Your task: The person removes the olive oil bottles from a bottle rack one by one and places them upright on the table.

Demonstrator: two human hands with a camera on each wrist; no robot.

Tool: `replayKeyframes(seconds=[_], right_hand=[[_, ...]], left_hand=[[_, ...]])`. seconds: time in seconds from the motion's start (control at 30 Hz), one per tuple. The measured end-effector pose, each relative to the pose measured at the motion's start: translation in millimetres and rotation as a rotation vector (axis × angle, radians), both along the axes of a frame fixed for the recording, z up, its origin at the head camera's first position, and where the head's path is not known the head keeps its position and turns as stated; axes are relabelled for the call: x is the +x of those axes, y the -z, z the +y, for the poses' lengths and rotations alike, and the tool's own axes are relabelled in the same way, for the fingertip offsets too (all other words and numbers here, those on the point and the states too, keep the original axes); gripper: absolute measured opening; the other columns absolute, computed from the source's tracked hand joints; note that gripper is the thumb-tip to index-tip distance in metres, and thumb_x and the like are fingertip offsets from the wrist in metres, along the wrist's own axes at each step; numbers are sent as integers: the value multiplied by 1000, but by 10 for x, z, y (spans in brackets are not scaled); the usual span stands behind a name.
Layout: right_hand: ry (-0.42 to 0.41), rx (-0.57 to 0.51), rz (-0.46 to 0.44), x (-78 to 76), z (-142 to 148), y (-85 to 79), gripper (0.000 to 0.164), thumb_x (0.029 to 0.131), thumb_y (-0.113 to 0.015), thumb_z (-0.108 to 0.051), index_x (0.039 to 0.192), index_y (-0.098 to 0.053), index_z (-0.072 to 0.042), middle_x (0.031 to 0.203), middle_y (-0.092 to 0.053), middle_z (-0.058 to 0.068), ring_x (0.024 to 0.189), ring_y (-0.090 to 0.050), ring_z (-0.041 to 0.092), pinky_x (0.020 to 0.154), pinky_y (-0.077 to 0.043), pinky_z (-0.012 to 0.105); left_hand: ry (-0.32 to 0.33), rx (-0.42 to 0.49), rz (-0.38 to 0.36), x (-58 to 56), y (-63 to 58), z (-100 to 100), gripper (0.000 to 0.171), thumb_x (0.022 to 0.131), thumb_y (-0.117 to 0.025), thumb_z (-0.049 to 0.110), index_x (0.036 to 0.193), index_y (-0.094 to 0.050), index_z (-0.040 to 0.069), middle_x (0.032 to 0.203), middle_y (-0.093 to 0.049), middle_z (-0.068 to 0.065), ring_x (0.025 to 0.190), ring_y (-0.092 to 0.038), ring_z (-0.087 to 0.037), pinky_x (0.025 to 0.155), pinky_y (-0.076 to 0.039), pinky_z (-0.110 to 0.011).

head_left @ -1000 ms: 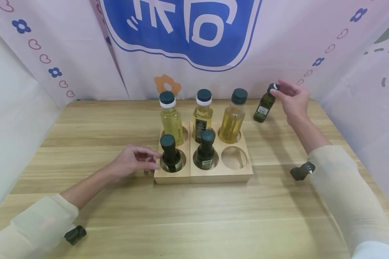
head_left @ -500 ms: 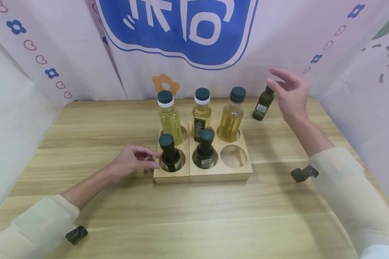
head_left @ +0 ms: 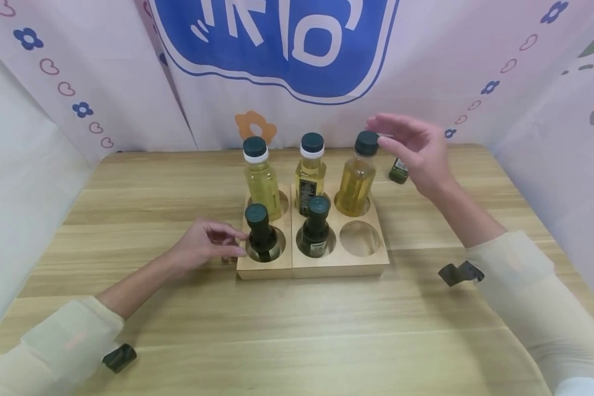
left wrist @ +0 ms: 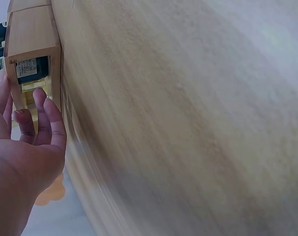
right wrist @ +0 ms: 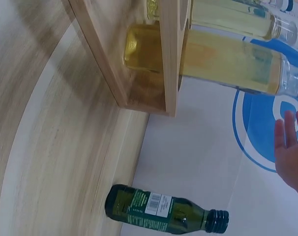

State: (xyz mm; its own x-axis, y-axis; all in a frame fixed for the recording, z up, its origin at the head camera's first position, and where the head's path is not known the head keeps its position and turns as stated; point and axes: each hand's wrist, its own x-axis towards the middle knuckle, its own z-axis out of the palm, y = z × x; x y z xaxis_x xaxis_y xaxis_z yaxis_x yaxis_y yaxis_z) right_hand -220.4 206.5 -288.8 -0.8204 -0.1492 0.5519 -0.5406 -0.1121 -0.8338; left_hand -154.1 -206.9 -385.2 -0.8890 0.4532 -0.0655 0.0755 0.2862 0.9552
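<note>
My left hand (head_left: 200,245) rests at the left end of the wooden rack (head_left: 339,270), fingertips touching its edge beside a dark bottle (head_left: 261,231). Its other fingers are loosely bent by the rack's open end in the left wrist view. My right hand (head_left: 422,157), thumb and fingers spread, hovers around the green cap of the rear right bottle of yellow oil (head_left: 355,184); a gap shows in the right wrist view. Behind this hand a small green bottle (right wrist: 163,211) stands on the table, mostly hidden in the head view.
Two more yellow oil bottles, the middle one (head_left: 309,181) and the left one (head_left: 262,187), fill the rear holes. A second dark bottle (head_left: 317,234) stands in the front middle hole. The front right hole (head_left: 359,239) holds no bottle. A printed cloth (head_left: 208,110) hangs behind the table.
My right hand has let go of the small green bottle and moved left to the rear right oil bottle's cap. The left hand has stayed in place.
</note>
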Motion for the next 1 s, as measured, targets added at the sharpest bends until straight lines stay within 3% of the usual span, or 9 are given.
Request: replayKeyframes(seconds=[0.3, 0.7, 0.93, 1.0], right_hand=[[-85, 25, -19, 23, -67, 7, 39, 86, -65, 20, 121, -73, 3, 113, -78, 8, 97, -75, 18, 91, -59, 28], [-77, 49, -14, 45, -84, 19, 49, 82, -66, 27, 119, -75, -4, 110, -78, 7, 94, -76, 18, 88, -60, 29], [-54, 49, -24, 56, -102, 10, 43, 81, -65, 31, 121, -66, 15, 109, -78, 7, 96, -76, 18, 88, -60, 29], [-45, 51, -30, 57, -103, 11, 42, 81, -66, 31, 121, -66, 15, 109, -78, 7, 96, -76, 18, 89, -60, 30]], left_hand=[[14, 14, 6, 12, -9, 5, 30, 85, -82, -1, 111, -72, -12, 76, -63, 0, 69, -51, -10, 59, -46, -21], [15, 25, 4, 5, 8, -2, 30, 86, -81, -1, 113, -71, -12, 78, -64, 0, 69, -53, -9, 59, -47, -21], [7, 12, 6, 15, 7, -4, 30, 86, -82, 0, 112, -71, -11, 78, -65, -1, 70, -54, -10, 59, -48, -21], [6, 13, 11, 17, 14, -5, 30, 86, -82, 0, 112, -71, -11, 78, -65, -1, 69, -55, -10, 59, -48, -21]])
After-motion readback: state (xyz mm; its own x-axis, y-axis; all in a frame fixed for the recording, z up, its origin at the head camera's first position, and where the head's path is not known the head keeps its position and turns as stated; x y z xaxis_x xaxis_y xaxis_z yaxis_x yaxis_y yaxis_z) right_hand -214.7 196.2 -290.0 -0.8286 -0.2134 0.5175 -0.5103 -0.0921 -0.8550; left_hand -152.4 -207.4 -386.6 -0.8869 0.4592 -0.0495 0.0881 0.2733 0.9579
